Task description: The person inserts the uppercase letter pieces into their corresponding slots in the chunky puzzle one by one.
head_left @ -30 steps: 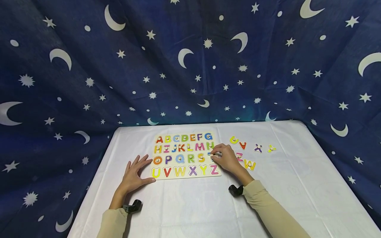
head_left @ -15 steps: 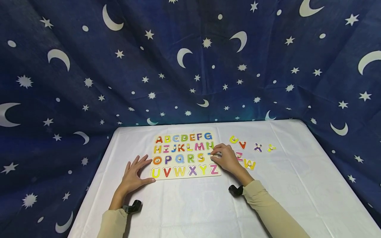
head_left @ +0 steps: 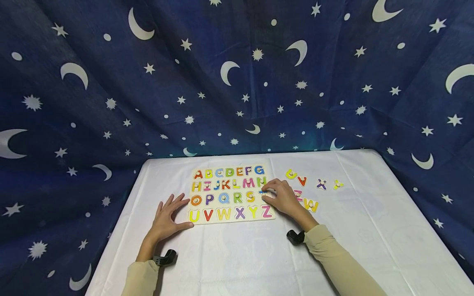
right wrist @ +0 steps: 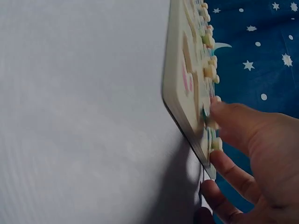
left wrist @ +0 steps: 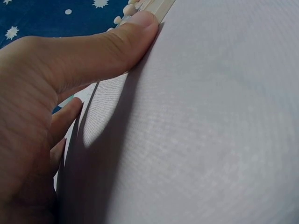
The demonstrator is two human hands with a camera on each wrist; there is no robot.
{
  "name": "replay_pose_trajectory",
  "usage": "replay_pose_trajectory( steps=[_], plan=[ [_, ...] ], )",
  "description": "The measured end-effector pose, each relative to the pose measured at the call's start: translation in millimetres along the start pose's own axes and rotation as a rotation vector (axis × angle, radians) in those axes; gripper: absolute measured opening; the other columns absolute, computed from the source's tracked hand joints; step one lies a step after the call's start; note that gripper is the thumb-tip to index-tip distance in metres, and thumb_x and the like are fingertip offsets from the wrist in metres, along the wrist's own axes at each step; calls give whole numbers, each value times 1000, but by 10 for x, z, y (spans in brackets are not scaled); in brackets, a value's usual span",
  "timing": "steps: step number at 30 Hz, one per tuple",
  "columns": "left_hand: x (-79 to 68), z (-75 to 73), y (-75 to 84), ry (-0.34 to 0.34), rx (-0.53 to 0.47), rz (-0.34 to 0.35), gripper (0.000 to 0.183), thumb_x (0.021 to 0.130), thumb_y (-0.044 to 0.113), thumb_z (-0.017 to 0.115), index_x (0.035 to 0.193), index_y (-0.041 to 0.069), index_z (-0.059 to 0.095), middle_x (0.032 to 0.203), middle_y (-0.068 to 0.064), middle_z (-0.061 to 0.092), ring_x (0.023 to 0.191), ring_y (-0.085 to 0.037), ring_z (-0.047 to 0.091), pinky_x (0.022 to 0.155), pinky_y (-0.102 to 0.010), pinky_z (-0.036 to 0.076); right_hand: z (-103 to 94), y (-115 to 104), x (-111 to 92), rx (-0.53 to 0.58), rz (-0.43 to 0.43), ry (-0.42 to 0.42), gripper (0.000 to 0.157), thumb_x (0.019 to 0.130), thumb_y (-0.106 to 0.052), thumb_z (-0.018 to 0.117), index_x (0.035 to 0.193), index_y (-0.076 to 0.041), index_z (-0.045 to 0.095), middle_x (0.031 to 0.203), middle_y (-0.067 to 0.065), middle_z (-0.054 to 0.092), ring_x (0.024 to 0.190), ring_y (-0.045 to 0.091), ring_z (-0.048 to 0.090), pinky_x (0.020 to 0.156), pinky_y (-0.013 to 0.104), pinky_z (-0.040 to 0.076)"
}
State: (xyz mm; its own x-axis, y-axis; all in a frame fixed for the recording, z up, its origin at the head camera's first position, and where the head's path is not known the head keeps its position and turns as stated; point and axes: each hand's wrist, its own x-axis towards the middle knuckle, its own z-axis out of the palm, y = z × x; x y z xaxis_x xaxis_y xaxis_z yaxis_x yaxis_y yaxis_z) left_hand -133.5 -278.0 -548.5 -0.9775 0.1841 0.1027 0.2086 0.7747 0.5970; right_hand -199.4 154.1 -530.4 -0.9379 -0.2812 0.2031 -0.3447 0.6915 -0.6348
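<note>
A wooden alphabet puzzle board [head_left: 231, 223] lies on the white table, its upper rows filled with knobbed letters such as the orange O [head_left: 196, 200] and yellow S [head_left: 250, 197]. The bottom row shows coloured letters without knobs. At the board's left edge my left hand [head_left: 166, 218] rests with fingers spread, thumb [left wrist: 140, 21] against the near corner. My right hand [head_left: 280, 198] pinches a blue letter puzzle piece [head_left: 262, 192] at the slot right of the S; the hand covers most of it. In the right wrist view, the thumb [right wrist: 224, 114] is at a knob, slightly blurred.
Right of the board lie loose letters: yellow U [head_left: 291, 174], red V [head_left: 302, 181], purple X [head_left: 321, 184], yellow Y [head_left: 338, 184], pink Z [head_left: 297, 193] and yellow W [head_left: 311, 205]. A dark blue star-and-moon cloth [head_left: 237, 102] hangs behind the table [head_left: 237, 263].
The right thumb and index finger have parted slightly, so more of the blue piece shows. The left hand and the board stay in place.
</note>
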Motion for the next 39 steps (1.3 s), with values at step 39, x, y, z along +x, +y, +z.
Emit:
replay_pose_trajectory(
  steps=[39],
  plan=[
    [-3,10,2,-10,2,-17,88,66,45,94,143,16,61,162,-11,41,155,-43,17,123,-66,-2,-612,647,225,-143,342,110,28,90,-23,79,111,-4,78,123,22,68,112,43,53,92,58,34]
  ],
)
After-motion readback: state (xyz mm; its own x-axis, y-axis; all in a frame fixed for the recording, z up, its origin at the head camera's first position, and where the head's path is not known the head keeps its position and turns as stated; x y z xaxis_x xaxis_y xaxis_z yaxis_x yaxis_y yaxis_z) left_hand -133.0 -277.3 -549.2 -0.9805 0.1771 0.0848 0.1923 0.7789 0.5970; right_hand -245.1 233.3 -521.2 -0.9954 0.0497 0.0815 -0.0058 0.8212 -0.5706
